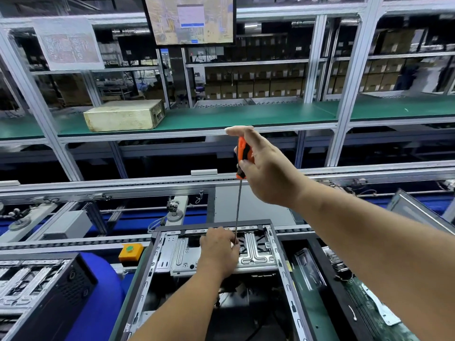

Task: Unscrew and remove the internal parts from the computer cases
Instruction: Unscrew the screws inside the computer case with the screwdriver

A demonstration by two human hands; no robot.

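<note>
Gripping screwdriver (242,156): right hand (266,168); left hand (219,252) pinches shaft | computer case (157,252) on conveyor (73,242)

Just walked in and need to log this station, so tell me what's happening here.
A person is working on an open black computer case on the bench. The right hand holds a long orange-handled screwdriver upright, its tip down at the silver metal drive bracket. The left hand pinches the shaft near the tip to steady it.

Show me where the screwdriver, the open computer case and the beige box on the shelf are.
screwdriver (242,157): head view, on the orange handle held by the right hand.
open computer case (256,252): head view, on the silver metal bracket inside.
beige box (118,116): head view, on its front face.
</note>
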